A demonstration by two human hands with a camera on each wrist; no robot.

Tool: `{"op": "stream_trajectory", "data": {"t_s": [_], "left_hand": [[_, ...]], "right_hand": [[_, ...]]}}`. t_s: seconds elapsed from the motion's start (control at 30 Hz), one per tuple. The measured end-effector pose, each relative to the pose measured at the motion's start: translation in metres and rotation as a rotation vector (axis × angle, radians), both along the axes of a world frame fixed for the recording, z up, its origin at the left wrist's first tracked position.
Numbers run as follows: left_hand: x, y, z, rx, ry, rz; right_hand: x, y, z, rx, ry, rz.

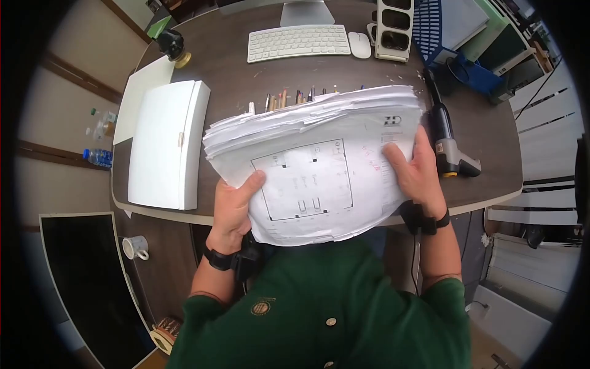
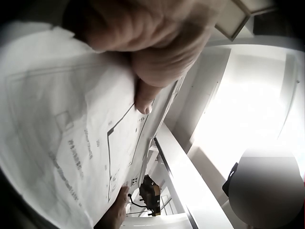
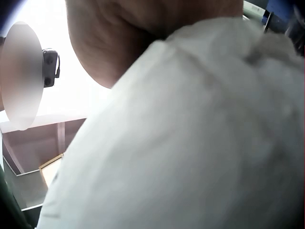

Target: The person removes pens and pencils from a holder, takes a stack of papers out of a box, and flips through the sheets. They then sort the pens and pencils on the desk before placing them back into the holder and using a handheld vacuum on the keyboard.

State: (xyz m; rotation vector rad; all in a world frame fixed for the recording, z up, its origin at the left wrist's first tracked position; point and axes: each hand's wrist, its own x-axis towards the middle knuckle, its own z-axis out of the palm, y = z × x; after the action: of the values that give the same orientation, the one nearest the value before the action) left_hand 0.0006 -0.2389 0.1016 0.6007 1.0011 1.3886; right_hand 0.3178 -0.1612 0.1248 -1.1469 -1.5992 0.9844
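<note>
Both hands grip a thick stack of papers [image 1: 313, 178] at its two sides, tilted up over the front edge of the desk. A printed floor plan with some red handwriting shows on the front sheet. The left hand [image 1: 235, 200] has its thumb over the lower left of the sheet, its fingers hidden behind the stack. On the right side, the right hand [image 1: 420, 169] lays its thumb on the front sheet, fingers behind. In the left wrist view the left hand [image 2: 157, 43] lies against the printed sheet [image 2: 71, 133]. Blurred white paper [image 3: 181, 133] fills much of the right wrist view.
A white box file [image 1: 163, 147] lies at the desk's left. Behind the stack are pens [image 1: 283, 98], a keyboard [image 1: 299, 43] and a mouse [image 1: 359, 45]. A black and grey handheld tool [image 1: 447, 135] lies at right. A mug [image 1: 134, 247] stands lower left.
</note>
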Motion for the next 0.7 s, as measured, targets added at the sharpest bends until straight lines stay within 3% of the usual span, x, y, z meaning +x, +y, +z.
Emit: {"op": "stream_trajectory", "data": {"t_s": [0.17, 0.27, 0.37, 0.4, 0.5, 0.57, 0.7], "left_hand": [[-0.006, 0.001, -0.010, -0.063, -0.055, -0.024], [-0.022, 0.004, -0.014, -0.030, -0.037, -0.026], [-0.044, 0.019, 0.001, 0.216, 0.332, 0.001], [-0.052, 0.025, 0.015, 0.233, 0.440, -0.059], [-0.056, 0.043, 0.076, 0.568, 1.214, -0.167], [-0.041, 0.049, 0.112, 0.674, 1.216, -0.364], [-0.009, 0.061, 0.115, 0.637, 1.026, -0.760]], "right_hand": [[-0.004, 0.008, 0.010, -0.194, 0.290, 0.091], [-0.002, 0.014, 0.022, -0.115, 0.283, 0.119], [0.005, 0.018, 0.043, 0.055, 0.121, 0.209], [0.006, 0.018, 0.052, 0.106, 0.059, 0.223], [0.006, 0.018, 0.089, 0.465, -0.224, 0.404], [-0.001, 0.018, 0.103, 0.528, -0.253, 0.503], [-0.012, 0.017, 0.123, 0.588, -0.329, 0.568]]}}
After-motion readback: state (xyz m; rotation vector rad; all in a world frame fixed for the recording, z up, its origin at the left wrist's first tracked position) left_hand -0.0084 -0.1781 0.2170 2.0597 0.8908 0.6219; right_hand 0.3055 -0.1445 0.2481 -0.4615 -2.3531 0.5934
